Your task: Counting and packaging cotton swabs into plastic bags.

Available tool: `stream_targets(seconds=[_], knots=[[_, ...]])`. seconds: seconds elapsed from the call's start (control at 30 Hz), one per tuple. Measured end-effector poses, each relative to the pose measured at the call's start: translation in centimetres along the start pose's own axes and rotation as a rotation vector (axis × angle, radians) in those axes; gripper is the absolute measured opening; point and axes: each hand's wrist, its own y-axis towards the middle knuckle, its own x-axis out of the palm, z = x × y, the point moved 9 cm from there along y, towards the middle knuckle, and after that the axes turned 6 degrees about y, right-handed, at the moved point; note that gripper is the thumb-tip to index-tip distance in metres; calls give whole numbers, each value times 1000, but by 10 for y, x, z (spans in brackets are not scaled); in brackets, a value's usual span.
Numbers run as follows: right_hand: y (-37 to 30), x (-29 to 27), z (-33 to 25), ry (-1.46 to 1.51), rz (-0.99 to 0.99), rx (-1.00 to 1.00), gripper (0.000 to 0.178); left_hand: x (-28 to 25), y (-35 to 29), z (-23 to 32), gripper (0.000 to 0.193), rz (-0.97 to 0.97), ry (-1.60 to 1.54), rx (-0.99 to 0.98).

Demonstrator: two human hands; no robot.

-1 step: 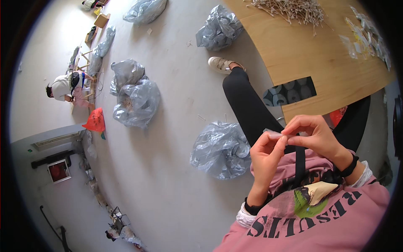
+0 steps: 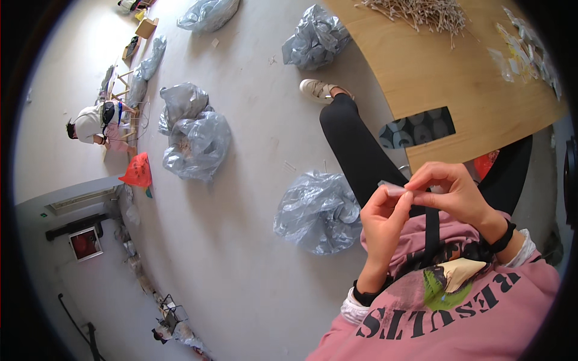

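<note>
Above my lap, my left hand (image 2: 384,222) and my right hand (image 2: 448,189) meet at the fingertips. Both are closed in a pinch on a small translucent plastic piece (image 2: 394,190), which looks like a little clear bag. Fingers cover most of it, so its contents cannot be made out. Ahead of my hands is a wooden tabletop (image 2: 481,123). A loose heap of white-tipped sticks like cotton swabs (image 2: 424,15) lies at its far side. Several small clear packets (image 2: 518,54) are spread along the table's right side.
A dark rectangle with round grey shapes (image 2: 418,127) shows at the table's near edge. Large grey plastic bags stand on the floor, one (image 2: 318,210) beside my left leg and others (image 2: 195,144) farther left. A person (image 2: 93,123) bends near a red bag (image 2: 138,170).
</note>
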Motion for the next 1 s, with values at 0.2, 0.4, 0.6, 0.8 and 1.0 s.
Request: stream_targets(seconds=[0.2, 0.4, 0.6, 0.8, 1.0], knots=[[-8, 15, -24, -374, 70, -324, 27, -8, -6, 6, 10, 96, 134, 34], [-4, 24, -23, -362, 38, -295, 25, -19, -10, 12, 4, 115, 128, 195], [16, 19, 24, 101, -88, 197, 14, -28, -4, 10, 7, -26, 92, 42], [36, 3, 7, -303, 191, -68, 6, -29, 15, 3, 12, 40, 406, 74], [53, -11, 26, -574, 210, -98, 4, -36, 33, 3, 30, -30, 959, -243]])
